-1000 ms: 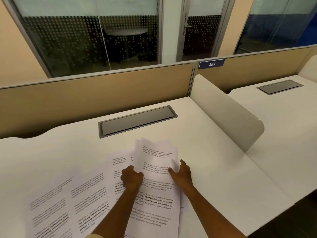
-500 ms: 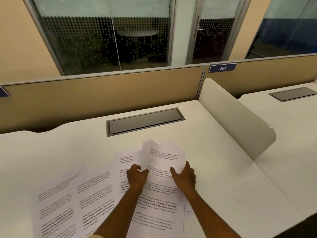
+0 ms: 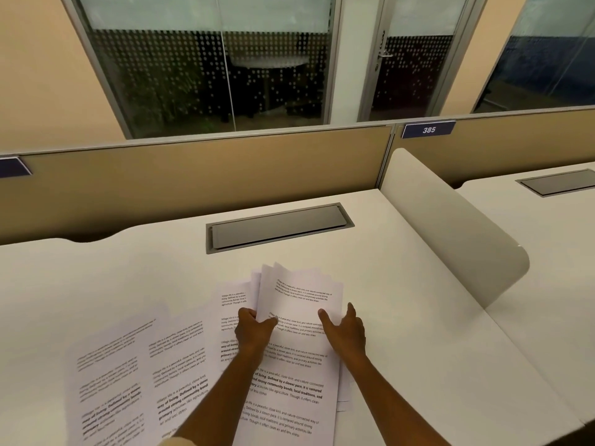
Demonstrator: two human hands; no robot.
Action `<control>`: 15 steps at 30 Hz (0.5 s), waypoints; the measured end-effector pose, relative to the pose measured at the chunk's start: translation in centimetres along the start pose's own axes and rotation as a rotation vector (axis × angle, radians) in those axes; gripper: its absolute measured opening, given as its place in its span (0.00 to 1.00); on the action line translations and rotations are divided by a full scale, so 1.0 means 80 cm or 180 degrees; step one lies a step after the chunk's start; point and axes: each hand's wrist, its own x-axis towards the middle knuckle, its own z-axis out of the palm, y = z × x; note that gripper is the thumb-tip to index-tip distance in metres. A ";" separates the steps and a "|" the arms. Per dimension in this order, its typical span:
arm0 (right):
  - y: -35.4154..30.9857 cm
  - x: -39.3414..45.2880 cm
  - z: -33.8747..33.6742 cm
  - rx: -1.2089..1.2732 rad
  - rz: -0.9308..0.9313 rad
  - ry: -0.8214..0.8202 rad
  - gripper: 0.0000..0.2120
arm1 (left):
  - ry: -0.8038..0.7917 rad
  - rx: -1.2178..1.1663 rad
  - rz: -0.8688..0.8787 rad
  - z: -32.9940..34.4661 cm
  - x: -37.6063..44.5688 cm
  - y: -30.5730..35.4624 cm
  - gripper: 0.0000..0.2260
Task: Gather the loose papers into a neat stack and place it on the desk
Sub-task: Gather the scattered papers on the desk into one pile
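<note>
Several printed white sheets lie on the white desk [image 3: 418,317]. A rough pile of papers [image 3: 299,365] sits in front of me, its top edges fanned out unevenly. My left hand [image 3: 252,331] grips the pile's left edge, fingers curled around it. My right hand [image 3: 346,333] presses against the pile's right edge, thumb on top of the sheet. More loose sheets [image 3: 128,381] are spread flat to the left, overlapping one another, partly covered by my left forearm.
A grey cable-tray lid [image 3: 277,226] is set into the desk behind the papers. A tan partition [image 3: 193,181] closes the back. A white rounded divider [image 3: 450,230] stands on the right, with a second desk [image 3: 553,239] beyond it.
My left hand has closed around the pile's left edge, and the right hand has shifted to the right edge. The camera view has moved slightly left and closer.
</note>
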 end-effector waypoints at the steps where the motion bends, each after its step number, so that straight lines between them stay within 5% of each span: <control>1: -0.002 0.000 0.002 0.0002 -0.0013 -0.0022 0.43 | -0.0005 0.0005 0.0005 -0.002 0.000 -0.001 0.22; 9: -0.011 -0.010 0.025 -0.0047 -0.0131 -0.0138 0.41 | 0.0082 0.0691 0.0507 -0.030 -0.005 -0.010 0.35; 15: -0.009 -0.017 0.046 -0.0766 -0.0345 -0.0146 0.46 | 0.0461 0.1177 0.0443 -0.060 -0.013 -0.030 0.31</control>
